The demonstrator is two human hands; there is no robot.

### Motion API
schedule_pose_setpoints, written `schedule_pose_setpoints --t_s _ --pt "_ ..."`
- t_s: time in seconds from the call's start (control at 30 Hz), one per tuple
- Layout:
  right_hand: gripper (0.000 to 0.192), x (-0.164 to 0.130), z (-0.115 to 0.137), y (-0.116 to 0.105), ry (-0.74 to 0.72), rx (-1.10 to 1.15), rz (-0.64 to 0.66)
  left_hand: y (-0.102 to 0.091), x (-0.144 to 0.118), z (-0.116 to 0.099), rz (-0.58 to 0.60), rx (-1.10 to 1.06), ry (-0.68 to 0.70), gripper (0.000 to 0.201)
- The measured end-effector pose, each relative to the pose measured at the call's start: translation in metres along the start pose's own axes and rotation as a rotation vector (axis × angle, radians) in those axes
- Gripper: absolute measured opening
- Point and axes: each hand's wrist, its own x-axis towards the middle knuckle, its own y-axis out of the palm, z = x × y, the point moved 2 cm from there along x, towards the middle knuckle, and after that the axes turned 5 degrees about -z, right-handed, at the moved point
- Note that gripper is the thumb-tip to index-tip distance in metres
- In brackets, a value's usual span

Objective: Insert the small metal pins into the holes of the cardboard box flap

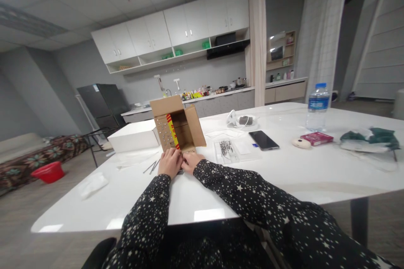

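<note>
An opened cardboard box (186, 128) stands on the white table, its flaps spread and its inside facing me. Yellow and red tape (172, 130) runs along its left side, where rows of small shiny dots show. Right at the box's lower front edge, my left hand (170, 163) and my right hand (190, 162) meet with curled fingers. A small dark bit shows beneath them, too covered to name. Thin dark rods (152, 166) lie to the left of my left hand. Right of my right hand sits a clear case (226, 151) of small metal pieces.
A white box (134, 136) stands behind at left, and crumpled white tissue (93, 185) lies in front of it. Toward the right are a phone (264, 140), a white corded device (242, 120), a water bottle (317, 108), a dark red packet (316, 138) and green cloth (369, 139).
</note>
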Motion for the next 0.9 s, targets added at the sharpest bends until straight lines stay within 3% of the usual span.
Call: schedule_pose_setpoints --t_s 0.2,0.57,0.9 --pt "0.025 0.006 0.008 0.006 0.022 -0.011 0.045 -0.005 -0.005 0.008 -0.003 -0.047 -0.029 0.021" --pt "0.018 0.036 0.012 0.006 0.043 0.047 -0.065 0.001 0.015 0.036 -0.148 -0.080 0.011 0.017" --pt "0.012 0.046 0.026 -0.003 0.155 0.121 -0.148 -0.021 0.018 0.052 -0.152 -0.188 0.037 0.016"
